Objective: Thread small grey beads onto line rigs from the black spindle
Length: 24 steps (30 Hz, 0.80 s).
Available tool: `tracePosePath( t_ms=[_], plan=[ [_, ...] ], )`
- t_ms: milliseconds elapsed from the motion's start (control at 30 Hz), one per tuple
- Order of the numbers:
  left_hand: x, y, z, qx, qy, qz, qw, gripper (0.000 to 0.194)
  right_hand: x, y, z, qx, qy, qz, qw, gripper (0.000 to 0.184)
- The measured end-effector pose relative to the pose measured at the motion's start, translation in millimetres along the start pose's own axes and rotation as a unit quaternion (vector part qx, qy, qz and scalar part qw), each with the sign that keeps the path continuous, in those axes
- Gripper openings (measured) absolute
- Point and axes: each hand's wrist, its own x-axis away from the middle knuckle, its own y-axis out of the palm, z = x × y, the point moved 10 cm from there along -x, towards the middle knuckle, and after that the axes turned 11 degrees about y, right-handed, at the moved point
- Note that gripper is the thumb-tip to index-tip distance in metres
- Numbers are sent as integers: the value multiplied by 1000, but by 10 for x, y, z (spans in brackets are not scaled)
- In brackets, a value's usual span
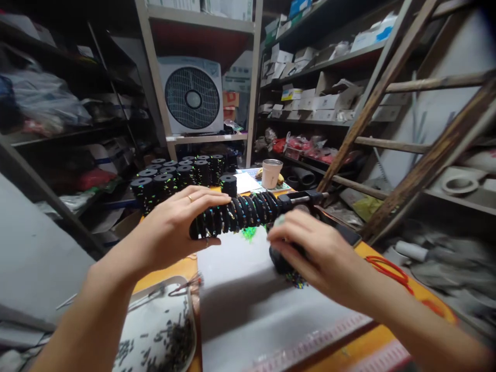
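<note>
My left hand (pixel 180 214) is wrapped round the left end of a black cylinder wound with beaded black bands (pixel 240 213), its thumb below and fingers on top. The cylinder lies level above a white sheet (pixel 236 310), its right end by a metal rod with a black fitting (pixel 304 199). My right hand (pixel 306 240) is closed, fingers bent together, just below that right end; what they pinch is blurred and hidden. Beneath it sits a dark round object (pixel 279 260) with many-coloured shiny bits (pixel 296 280). Bright green bits (pixel 249 233) lie behind the cylinder.
Several black spools (pixel 186 173) stand at the back left. A white tray (pixel 191 315) with small dark pieces is at the front left. A paper cup (pixel 272 173) stands behind the rod. Red cord (pixel 391 271) lies at right, near a wooden ladder (pixel 382 88); a fan (pixel 192 98) faces me.
</note>
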Motion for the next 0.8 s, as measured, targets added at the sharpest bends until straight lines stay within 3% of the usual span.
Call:
tracePosePath(
  t_ms=[67, 233, 367, 567, 800],
  plan=[
    [-15, -4, 26, -28, 5, -3, 1000, 55, 270, 370, 202, 40, 44, -128, 990, 18],
    [11, 34, -9, -24, -30, -6, 999, 57, 646, 712, 625, 65, 111, -129, 983, 17],
    [20, 57, -21, -5, -36, -10, 999, 58, 747, 779, 756, 62, 134, -99, 984, 13],
    [8, 56, -13, 1, -44, -13, 999, 60, 858, 811, 653, 71, 122, -67, 988, 20],
    [3, 54, 5, -9, -48, -12, 999, 58, 888, 871, 680, 48, 129, -83, 987, 18]
  ],
)
